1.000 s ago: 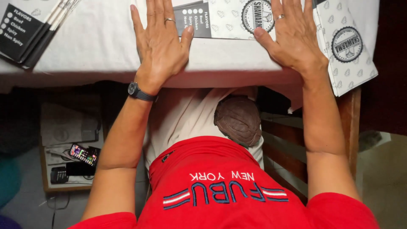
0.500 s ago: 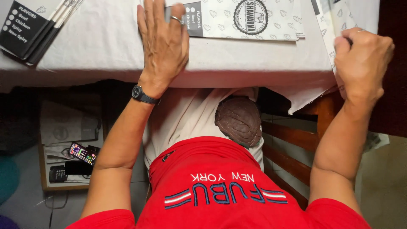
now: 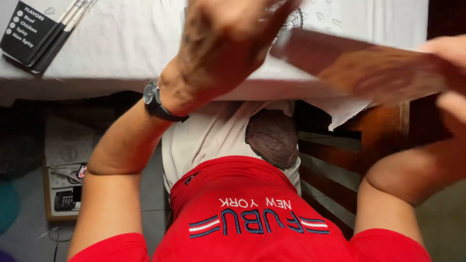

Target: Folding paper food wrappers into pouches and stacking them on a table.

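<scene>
My right hand is at the right edge, fingers above and below a flat brown sheet, gripping its right end. The sheet is lifted off the white-covered table, tilted and motion-blurred. My left hand, with a black watch on the wrist, is raised over the table edge and blurred. Its fingers reach the sheet's left end; whether they grip it is unclear. A patterned white paper lies on the table behind both hands, mostly hidden.
Flat black packages are stacked at the table's far left. A brown rounded cap-like thing rests on my lap. A wooden chair frame stands on the right. Low on the left, a tray with small devices sits on the floor.
My right hand closed at the table's right edge, then lifted a brown sheet up and across. My left hand rose off the table toward the sheet's left end.
</scene>
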